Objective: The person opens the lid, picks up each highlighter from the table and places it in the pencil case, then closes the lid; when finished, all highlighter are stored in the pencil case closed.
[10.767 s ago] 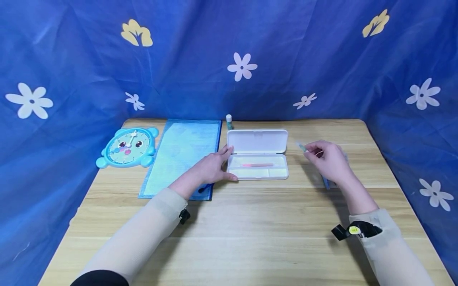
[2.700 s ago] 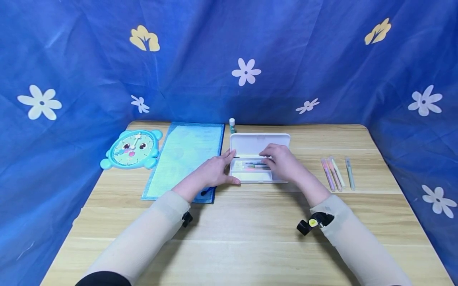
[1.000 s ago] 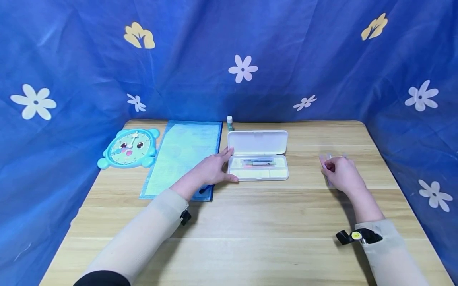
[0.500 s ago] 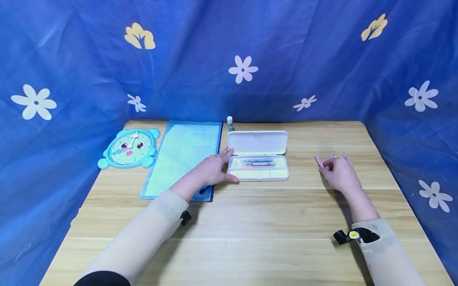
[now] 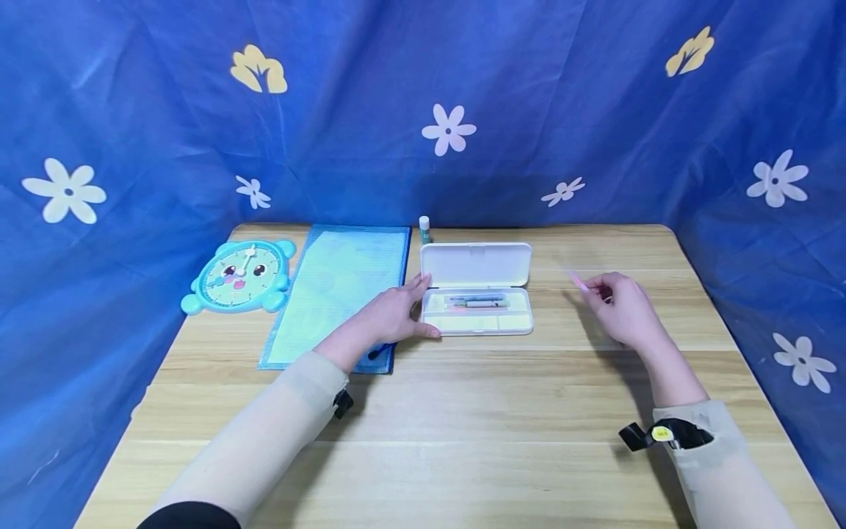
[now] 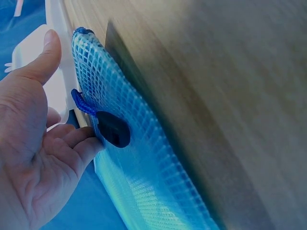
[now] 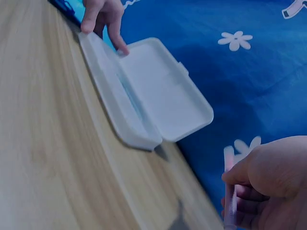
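Observation:
An open white pencil case (image 5: 476,263) stands on the table with its lid raised; a few slim pens (image 5: 479,302) lie in its back compartment. My left hand (image 5: 393,312) holds the case's left end, thumb at the front corner and fingertips at the hinge side. To the right of the case, my right hand (image 5: 624,308) pinches a slim pink pen (image 5: 577,280) between thumb and fingers, raised above the table. In the right wrist view the pen (image 7: 230,206) points up along the fingers. The spot where other pens lay is hidden behind the right hand.
Left of the case lies a blue mesh zip pouch (image 5: 344,279), its dark zip pull (image 6: 113,129) near the left hand. Farther left is a blue toy clock (image 5: 239,275). A glue stick (image 5: 424,229) stands behind the case. A blue curtain (image 5: 330,147) closes off the back.
Several slim pens have gone into the case since the earliest frame. In the last second my right hand has lifted the pink pen from the table. The left hand stays at the case.

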Available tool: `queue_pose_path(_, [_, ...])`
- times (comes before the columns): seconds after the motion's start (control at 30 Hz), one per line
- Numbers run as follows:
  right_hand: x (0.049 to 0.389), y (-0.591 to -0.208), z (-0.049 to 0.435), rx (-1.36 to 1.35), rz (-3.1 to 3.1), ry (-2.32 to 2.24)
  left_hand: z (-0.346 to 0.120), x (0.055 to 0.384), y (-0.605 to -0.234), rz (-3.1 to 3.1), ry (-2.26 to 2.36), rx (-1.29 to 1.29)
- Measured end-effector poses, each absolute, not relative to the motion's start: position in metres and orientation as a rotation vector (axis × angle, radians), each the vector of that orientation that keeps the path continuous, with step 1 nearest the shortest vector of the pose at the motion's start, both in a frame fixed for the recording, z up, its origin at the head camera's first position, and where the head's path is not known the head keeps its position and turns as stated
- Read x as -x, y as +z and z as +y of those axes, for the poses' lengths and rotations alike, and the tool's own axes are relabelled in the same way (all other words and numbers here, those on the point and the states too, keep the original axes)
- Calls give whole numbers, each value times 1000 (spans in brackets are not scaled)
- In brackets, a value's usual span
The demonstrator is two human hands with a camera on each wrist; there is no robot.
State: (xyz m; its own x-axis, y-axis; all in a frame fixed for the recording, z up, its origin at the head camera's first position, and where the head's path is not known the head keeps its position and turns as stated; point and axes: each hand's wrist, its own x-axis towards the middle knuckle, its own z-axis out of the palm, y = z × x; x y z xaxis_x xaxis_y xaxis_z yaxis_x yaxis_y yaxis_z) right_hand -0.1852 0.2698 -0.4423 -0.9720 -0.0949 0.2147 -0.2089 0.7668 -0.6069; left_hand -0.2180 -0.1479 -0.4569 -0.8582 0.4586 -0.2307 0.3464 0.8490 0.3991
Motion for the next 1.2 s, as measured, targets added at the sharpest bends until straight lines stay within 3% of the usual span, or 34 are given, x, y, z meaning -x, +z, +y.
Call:
queue_pose_path(0.8, [206,-420,186,-648,-2577,1114,-149,218,-459,2709,498,-622])
queue_pose_path(1.2, [226,-435,132,-865,-2694,1058,-149,218,-457,2714,496,-616])
